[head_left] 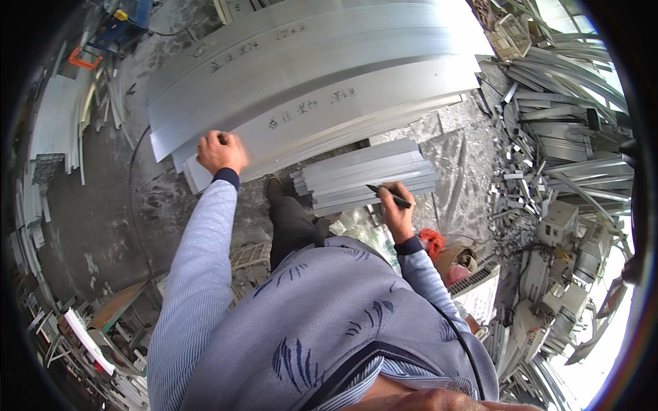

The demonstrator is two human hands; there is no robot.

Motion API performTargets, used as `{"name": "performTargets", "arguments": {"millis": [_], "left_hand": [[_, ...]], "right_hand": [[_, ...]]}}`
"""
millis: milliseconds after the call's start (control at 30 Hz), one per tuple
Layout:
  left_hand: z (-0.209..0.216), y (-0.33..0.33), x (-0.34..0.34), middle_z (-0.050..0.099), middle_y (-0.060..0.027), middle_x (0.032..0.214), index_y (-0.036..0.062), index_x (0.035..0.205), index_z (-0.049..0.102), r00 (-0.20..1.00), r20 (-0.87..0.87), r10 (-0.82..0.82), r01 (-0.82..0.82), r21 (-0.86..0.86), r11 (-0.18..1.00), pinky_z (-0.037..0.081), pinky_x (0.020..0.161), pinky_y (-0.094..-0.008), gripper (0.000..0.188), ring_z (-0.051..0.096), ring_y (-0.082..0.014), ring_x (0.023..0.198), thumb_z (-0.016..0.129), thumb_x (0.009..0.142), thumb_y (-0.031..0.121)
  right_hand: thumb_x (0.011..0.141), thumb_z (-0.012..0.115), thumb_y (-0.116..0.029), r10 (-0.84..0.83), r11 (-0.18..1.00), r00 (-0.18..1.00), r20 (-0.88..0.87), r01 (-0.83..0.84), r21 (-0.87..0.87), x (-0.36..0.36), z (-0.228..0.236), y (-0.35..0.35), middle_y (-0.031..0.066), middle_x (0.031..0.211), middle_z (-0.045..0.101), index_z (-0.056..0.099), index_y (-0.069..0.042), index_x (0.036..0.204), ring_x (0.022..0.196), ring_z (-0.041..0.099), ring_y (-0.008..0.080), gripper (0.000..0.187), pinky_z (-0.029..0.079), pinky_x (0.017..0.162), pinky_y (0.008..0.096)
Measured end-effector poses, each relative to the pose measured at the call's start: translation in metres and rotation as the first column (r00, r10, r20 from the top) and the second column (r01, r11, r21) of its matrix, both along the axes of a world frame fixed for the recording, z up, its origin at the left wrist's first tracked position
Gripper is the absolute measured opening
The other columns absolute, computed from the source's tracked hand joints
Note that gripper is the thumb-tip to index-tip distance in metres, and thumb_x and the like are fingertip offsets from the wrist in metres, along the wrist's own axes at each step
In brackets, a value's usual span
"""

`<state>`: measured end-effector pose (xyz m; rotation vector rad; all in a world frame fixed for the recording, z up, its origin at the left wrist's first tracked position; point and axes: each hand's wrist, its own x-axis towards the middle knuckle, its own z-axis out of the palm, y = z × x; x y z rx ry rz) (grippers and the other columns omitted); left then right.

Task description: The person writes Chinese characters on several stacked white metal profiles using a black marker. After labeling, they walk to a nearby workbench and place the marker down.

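Observation:
My left hand (222, 152) is closed, knuckles up, over the near left end of a long silvery metal panel (384, 92) with dark handwriting on it. A small dark spot shows among its curled fingers, but I cannot make out what they hold. My right hand (397, 214) grips a black marker (393, 196), its tip pointing left. Beneath the marker lies a short stack of grey metal profiles (367, 177), side by side. Beyond the first panel, another wide panel (308, 51) also carries handwriting.
Long metal strips (569, 113) and many small offcuts (514, 185) crowd the right side. Machines (565, 294) stand at the lower right, near a red plastic bag (431, 241) and a white crate (476, 291). More profiles (58, 123) lean at the left; a blue tool (127, 27) sits far left.

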<state>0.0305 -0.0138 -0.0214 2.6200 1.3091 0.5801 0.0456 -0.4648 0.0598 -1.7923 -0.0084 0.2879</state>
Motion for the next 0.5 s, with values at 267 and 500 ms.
{"name": "performTargets", "arguments": {"millis": [267,500], "left_hand": [[0.002,-0.002,0.002,0.068,-0.0095,0.107,0.0170,0.095,0.073,1.000,-0.005,0.018,-0.018,-0.031,0.999,0.046,0.098,-0.0563,0.016,0.063,-0.0355,0.109,0.069,0.087,0.030],[0.009,-0.005,0.003,0.068,-0.0097,0.109,0.0158,0.098,0.072,0.999,-0.033,0.025,-0.027,-0.065,0.998,0.045,0.101,-0.0551,0.018,0.062,-0.0344,0.111,0.068,0.088,0.030]], "right_hand": [[0.100,0.068,-0.018,-0.070,0.997,0.996,0.048,0.070,0.017,-0.015,0.002,-0.025,0.0017,0.081,0.068,0.067,-0.001,0.093,0.074,0.056,0.0074,0.019,0.046,0.067,0.0256],[0.099,0.069,-0.016,-0.124,0.992,0.991,0.059,0.125,-0.028,-0.023,0.003,-0.032,0.0006,0.082,0.066,0.070,0.001,0.096,0.079,0.058,0.0079,0.017,0.049,0.074,0.0268]]}}
